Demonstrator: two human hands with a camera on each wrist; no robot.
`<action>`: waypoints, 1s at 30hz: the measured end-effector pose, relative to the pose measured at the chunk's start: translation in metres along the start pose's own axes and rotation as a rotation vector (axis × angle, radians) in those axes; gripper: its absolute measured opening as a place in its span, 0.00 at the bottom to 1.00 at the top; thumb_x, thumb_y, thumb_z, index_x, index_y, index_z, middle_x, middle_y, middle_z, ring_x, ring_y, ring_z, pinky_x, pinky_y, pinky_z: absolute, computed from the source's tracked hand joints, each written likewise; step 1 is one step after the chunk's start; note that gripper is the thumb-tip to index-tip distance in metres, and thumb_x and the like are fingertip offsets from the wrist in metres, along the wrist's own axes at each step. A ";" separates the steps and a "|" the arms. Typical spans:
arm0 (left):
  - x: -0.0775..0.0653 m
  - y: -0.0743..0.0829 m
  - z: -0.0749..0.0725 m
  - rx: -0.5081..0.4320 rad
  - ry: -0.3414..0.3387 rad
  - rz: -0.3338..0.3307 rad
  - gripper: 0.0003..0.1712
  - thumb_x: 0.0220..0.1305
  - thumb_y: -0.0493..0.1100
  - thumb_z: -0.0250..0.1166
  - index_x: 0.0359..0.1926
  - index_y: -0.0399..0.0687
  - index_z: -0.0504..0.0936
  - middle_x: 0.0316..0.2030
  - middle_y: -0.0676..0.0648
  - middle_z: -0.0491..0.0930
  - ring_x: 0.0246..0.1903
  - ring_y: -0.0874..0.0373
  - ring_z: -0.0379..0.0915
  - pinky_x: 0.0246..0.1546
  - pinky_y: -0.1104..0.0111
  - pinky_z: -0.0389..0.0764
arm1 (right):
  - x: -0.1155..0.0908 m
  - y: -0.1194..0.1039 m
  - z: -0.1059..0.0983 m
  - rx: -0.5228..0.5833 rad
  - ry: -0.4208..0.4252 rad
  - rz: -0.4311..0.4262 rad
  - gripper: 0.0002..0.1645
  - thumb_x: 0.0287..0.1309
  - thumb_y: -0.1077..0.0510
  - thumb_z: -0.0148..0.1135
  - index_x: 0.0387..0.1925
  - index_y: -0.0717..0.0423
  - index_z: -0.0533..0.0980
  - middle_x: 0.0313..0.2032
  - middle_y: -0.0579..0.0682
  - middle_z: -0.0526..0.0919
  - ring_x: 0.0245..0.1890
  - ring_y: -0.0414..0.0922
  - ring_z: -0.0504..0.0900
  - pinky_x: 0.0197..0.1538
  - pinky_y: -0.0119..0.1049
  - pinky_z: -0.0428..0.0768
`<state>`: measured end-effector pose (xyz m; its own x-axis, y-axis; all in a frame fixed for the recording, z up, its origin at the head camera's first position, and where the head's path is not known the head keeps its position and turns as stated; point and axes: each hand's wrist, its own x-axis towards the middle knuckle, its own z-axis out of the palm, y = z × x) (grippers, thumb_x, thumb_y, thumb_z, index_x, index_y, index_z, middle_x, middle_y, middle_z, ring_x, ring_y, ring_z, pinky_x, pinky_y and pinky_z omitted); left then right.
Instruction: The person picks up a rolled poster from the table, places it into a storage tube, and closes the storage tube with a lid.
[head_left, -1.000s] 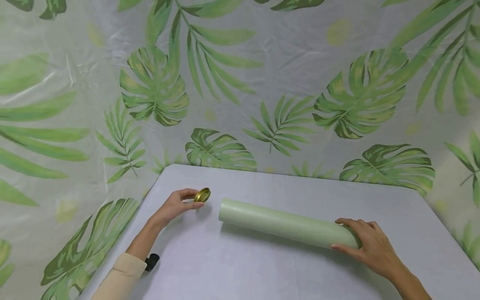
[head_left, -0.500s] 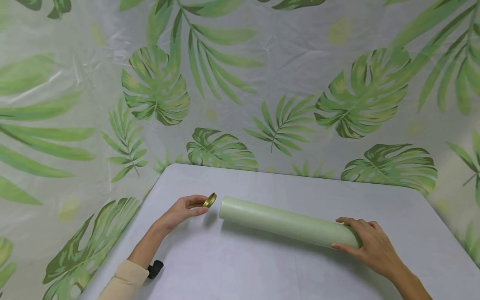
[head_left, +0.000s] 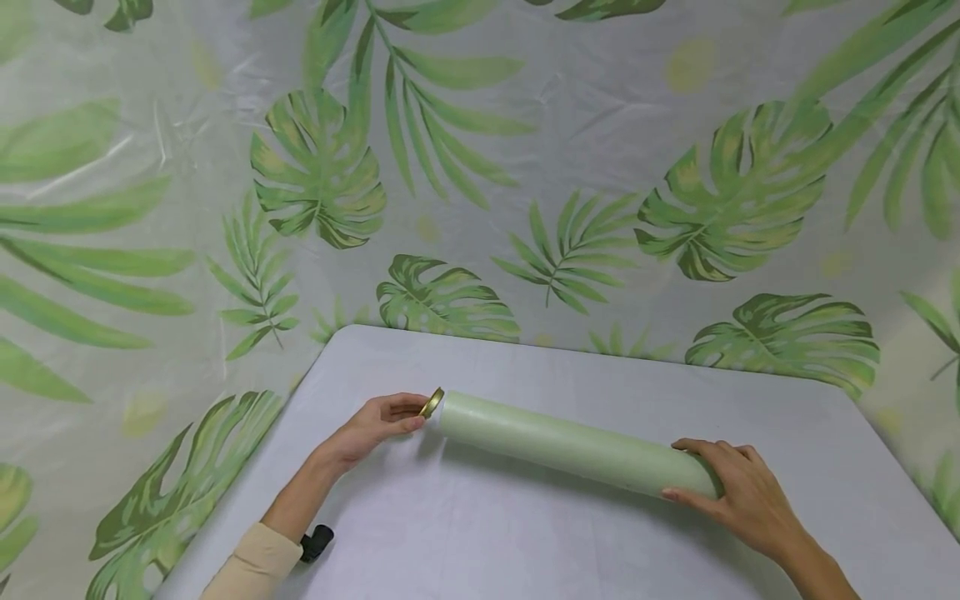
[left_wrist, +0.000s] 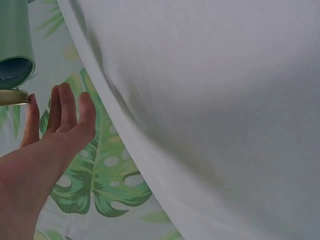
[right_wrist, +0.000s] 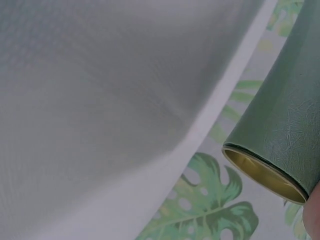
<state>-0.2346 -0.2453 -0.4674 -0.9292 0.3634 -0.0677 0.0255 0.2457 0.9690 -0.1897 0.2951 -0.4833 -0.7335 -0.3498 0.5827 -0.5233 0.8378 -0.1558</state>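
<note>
My left hand (head_left: 378,427) pinches a round gold metal lid (head_left: 431,403) by its edge, between thumb and fingers. The lid is tilted on edge, right beside the left end of a long pale green tube (head_left: 562,437). In the left wrist view the tube's end (left_wrist: 15,75) is open and dark inside, with the lid (left_wrist: 14,97) just off its rim; a narrow gap shows there. Around the tube's right end my right hand (head_left: 738,496) grips, thumb in front and fingers behind. That end carries a recessed gold cap (right_wrist: 270,175) in the right wrist view.
A white-covered table (head_left: 480,533) lies below the tube. Leaf-printed sheeting (head_left: 585,167) hangs behind and at both sides. A small black device (head_left: 317,543) sits at the left wrist, by a beige sleeve (head_left: 255,558).
My left hand has moved right with the lid, closing the distance to the tube's left end, and the lid has turned more edge-on. The right hand and tube have stayed nearly still.
</note>
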 end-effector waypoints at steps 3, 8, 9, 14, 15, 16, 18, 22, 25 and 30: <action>0.000 -0.002 0.000 -0.012 -0.010 -0.001 0.30 0.72 0.49 0.68 0.68 0.40 0.75 0.66 0.38 0.77 0.61 0.57 0.77 0.62 0.66 0.77 | 0.001 -0.001 0.000 0.000 0.000 0.000 0.42 0.32 0.38 0.86 0.53 0.45 0.82 0.43 0.44 0.89 0.38 0.44 0.82 0.45 0.34 0.64; -0.001 -0.004 0.002 -0.035 -0.023 0.006 0.30 0.72 0.49 0.67 0.69 0.40 0.74 0.65 0.40 0.78 0.64 0.52 0.75 0.64 0.65 0.76 | 0.002 -0.002 0.001 0.002 -0.005 0.002 0.41 0.33 0.38 0.86 0.52 0.44 0.82 0.42 0.42 0.89 0.37 0.42 0.81 0.45 0.34 0.64; -0.001 -0.004 0.002 -0.040 -0.025 0.007 0.30 0.72 0.49 0.67 0.69 0.40 0.74 0.65 0.41 0.78 0.64 0.52 0.75 0.63 0.65 0.76 | 0.002 -0.002 0.001 0.003 -0.006 0.002 0.41 0.33 0.38 0.86 0.52 0.44 0.82 0.42 0.42 0.89 0.37 0.42 0.81 0.45 0.34 0.64; -0.002 -0.005 0.003 -0.051 -0.024 -0.002 0.31 0.72 0.49 0.67 0.69 0.40 0.73 0.64 0.43 0.79 0.63 0.55 0.76 0.63 0.65 0.77 | 0.002 -0.003 0.002 0.008 -0.007 0.003 0.40 0.33 0.38 0.86 0.52 0.44 0.82 0.42 0.41 0.89 0.36 0.40 0.81 0.45 0.33 0.64; -0.002 -0.006 0.003 -0.055 -0.025 -0.002 0.31 0.73 0.49 0.67 0.69 0.40 0.73 0.64 0.42 0.79 0.63 0.54 0.76 0.63 0.65 0.77 | 0.002 -0.003 0.002 0.008 -0.008 0.003 0.40 0.33 0.38 0.86 0.52 0.43 0.82 0.42 0.41 0.89 0.36 0.40 0.80 0.44 0.33 0.64; -0.002 -0.006 0.003 -0.057 -0.028 -0.002 0.31 0.73 0.49 0.67 0.69 0.39 0.73 0.64 0.42 0.79 0.63 0.54 0.76 0.64 0.64 0.77 | 0.002 -0.004 0.002 0.009 -0.008 0.004 0.40 0.33 0.38 0.86 0.52 0.43 0.82 0.42 0.41 0.89 0.36 0.40 0.80 0.44 0.33 0.64; -0.002 -0.007 0.003 -0.064 -0.033 -0.004 0.31 0.73 0.49 0.67 0.70 0.39 0.73 0.64 0.42 0.79 0.64 0.52 0.76 0.64 0.64 0.77 | 0.002 -0.004 0.002 0.010 -0.011 0.007 0.40 0.33 0.38 0.86 0.52 0.43 0.82 0.42 0.41 0.89 0.36 0.39 0.80 0.44 0.33 0.64; -0.002 -0.009 0.005 -0.071 -0.042 -0.004 0.31 0.73 0.49 0.67 0.69 0.38 0.73 0.64 0.41 0.78 0.64 0.52 0.76 0.63 0.65 0.78 | 0.002 -0.005 0.002 0.013 -0.014 0.010 0.40 0.33 0.38 0.86 0.51 0.43 0.82 0.42 0.41 0.89 0.36 0.40 0.80 0.45 0.33 0.64; -0.001 -0.011 0.006 -0.076 -0.037 -0.006 0.31 0.73 0.48 0.67 0.69 0.36 0.73 0.64 0.41 0.79 0.62 0.56 0.77 0.61 0.68 0.78 | 0.002 -0.005 0.002 0.012 -0.013 0.010 0.40 0.33 0.38 0.87 0.51 0.43 0.82 0.42 0.41 0.89 0.36 0.40 0.81 0.44 0.33 0.64; 0.001 -0.012 0.007 -0.082 -0.032 -0.002 0.32 0.72 0.48 0.68 0.69 0.35 0.73 0.65 0.40 0.78 0.58 0.62 0.78 0.61 0.67 0.80 | 0.004 -0.008 0.002 0.014 -0.012 0.011 0.39 0.34 0.39 0.86 0.51 0.44 0.82 0.42 0.42 0.89 0.37 0.42 0.81 0.45 0.33 0.64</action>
<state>-0.2329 -0.2418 -0.4808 -0.9169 0.3919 -0.0756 -0.0077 0.1721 0.9850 -0.1892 0.2867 -0.4814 -0.7443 -0.3453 0.5716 -0.5212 0.8355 -0.1739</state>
